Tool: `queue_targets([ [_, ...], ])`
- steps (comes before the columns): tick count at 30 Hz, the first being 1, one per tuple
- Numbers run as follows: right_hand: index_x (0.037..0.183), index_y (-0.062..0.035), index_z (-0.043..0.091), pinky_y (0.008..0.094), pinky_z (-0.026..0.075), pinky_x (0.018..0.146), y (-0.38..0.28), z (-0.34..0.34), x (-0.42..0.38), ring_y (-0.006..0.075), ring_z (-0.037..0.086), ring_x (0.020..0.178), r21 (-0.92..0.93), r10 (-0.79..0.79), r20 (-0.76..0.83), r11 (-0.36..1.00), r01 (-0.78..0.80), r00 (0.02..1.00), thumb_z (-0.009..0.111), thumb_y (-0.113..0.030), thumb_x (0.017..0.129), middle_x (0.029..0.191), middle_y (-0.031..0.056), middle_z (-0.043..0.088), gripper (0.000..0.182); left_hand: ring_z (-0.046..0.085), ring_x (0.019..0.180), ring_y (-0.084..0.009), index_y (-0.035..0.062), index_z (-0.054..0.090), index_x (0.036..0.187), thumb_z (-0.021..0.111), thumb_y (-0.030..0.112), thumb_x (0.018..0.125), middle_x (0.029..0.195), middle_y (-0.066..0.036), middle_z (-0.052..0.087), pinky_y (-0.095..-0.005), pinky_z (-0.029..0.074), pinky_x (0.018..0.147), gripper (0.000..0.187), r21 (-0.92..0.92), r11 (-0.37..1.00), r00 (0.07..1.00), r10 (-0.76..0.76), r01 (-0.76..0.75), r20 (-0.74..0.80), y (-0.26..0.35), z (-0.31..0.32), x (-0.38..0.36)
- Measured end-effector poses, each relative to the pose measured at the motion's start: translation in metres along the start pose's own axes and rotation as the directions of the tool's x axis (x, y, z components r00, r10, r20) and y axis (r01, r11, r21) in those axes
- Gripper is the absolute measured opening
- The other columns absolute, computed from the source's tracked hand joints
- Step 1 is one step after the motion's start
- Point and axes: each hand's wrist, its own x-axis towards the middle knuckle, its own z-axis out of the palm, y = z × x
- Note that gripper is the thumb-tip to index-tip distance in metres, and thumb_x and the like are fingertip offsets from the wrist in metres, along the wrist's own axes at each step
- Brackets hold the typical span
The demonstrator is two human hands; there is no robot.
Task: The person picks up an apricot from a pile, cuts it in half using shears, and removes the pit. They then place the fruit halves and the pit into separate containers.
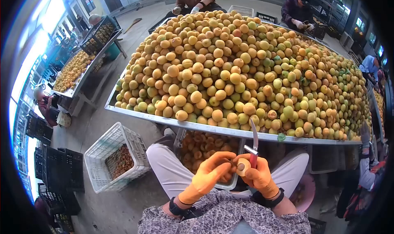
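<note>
Well — right hand [259, 177] holds knife [255, 141] near rim [197, 126].

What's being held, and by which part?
Right hand: curved knife by its red handle; cut fruit by its outer edge. Left hand: hold unclear.

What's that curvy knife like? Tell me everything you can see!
The knife has a slim, silvery blade, metal by its look, that curves to a pointed tip. A short silvery piece juts sideways where blade meets red handle. The blade is out, pointing away from the person. The orange-gloved right hand grips the handle, close beside a cut apricot.
</note>
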Motion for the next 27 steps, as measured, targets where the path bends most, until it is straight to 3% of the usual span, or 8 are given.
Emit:
queue_targets([
  [6,0.113,0.0086,0.059,0.0183,0.034,0.042,0.004,-0.004,-0.004,0.0044,0.047,0.05,-0.062,0.054,-0.073,0.996,-0.059,0.996,0.061,-0.006,0.078,0.083,0.0034,0.061,0.038,0.062,0.075,-0.0135,-0.0008,0.049,0.124,0.052,0.017,0.098,0.096,-0.01,0.061,-0.025,0.052,0.064,0.032,-0.088,0.992,0.994,-0.089,0.093,0.056,-0.001,0.01,0.008],
  [12,0.109,0.0089,0.061,0.0185,0.033,0.042,0.022,-0.013,-0.003,0.0042,0.046,0.049,0.025,0.013,-0.116,1.0,-0.01,0.993,0.064,-0.006,0.079,0.073,0.0005,0.057,0.033,0.063,0.077,-0.0152,-0.0009,0.046,0.125,0.054,0.019,0.098,0.097,-0.011,0.059,-0.0261,0.053,0.063,0.034,-0.126,0.976,0.983,-0.175,0.18,0.051,-0.002,0.017,0.013],
  [17,0.112,0.0051,0.063,0.0185,0.034,0.044,0.012,-0.009,-0.005,0.0038,0.046,0.05,-0.168,0.008,-0.071,0.986,-0.02,0.997,0.067,-0.007,0.081,0.068,-0.0017,0.055,0.034,0.063,0.088,-0.0166,-0.001,0.042,0.13,0.056,0.021,0.097,0.104,-0.011,0.058,-0.0282,0.056,0.067,0.042,-0.089,0.978,0.98,-0.179,0.187,0.088,-0.008,0.023,0.016],
  [21,0.117,0.0025,0.061,0.0186,0.035,0.046,0.013,-0.009,-0.007,0.0037,0.047,0.051,-0.205,0.006,-0.081,0.979,-0.023,0.997,0.069,-0.007,0.081,0.068,-0.0021,0.056,0.038,0.062,0.094,-0.018,-0.0019,0.043,0.131,0.058,0.012,0.092,0.11,-0.01,0.057,-0.0298,0.056,0.073,0.044,-0.213,0.941,0.964,-0.246,0.262,0.099,-0.007,0.018,0.021],
  [24,0.119,0.0016,0.06,0.0183,0.035,0.047,0.022,-0.013,-0.003,0.0029,0.048,0.054,-0.29,-0.109,-0.016,0.952,0.1,0.994,0.07,-0.007,0.082,0.071,-0.0016,0.058,0.04,0.062,0.091,-0.0179,-0.0025,0.044,0.131,0.055,0.004,0.088,0.112,-0.01,0.057,-0.031,0.056,0.075,0.044,-0.211,0.942,0.965,-0.244,0.26,0.1,-0.018,0.012,0.026],
  [26,0.119,0.0025,0.059,0.0177,0.035,0.048,0.018,-0.009,-0.005,0.0026,0.049,0.057,-0.079,0.041,-0.166,0.995,-0.055,0.985,0.07,-0.007,0.082,0.075,-0.0008,0.061,0.04,0.062,0.089,-0.0176,-0.0026,0.044,0.131,0.053,0.0,0.087,0.113,-0.01,0.058,-0.0318,0.056,0.076,0.045,-0.169,0.952,0.965,-0.238,0.254,0.107,-0.025,0.009,0.027],
  [27,0.119,0.0025,0.059,0.0177,0.035,0.048,0.019,-0.011,-0.006,0.0026,0.049,0.057,-0.078,0.036,-0.171,0.996,-0.05,0.985,0.07,-0.007,0.082,0.075,-0.0008,0.061,0.04,0.061,0.085,-0.0171,-0.0029,0.045,0.129,0.051,-0.002,0.085,0.111,-0.011,0.059,-0.0309,0.055,0.073,0.045,-0.218,0.948,0.972,-0.217,0.233,0.092,-0.028,0.009,0.028],
])
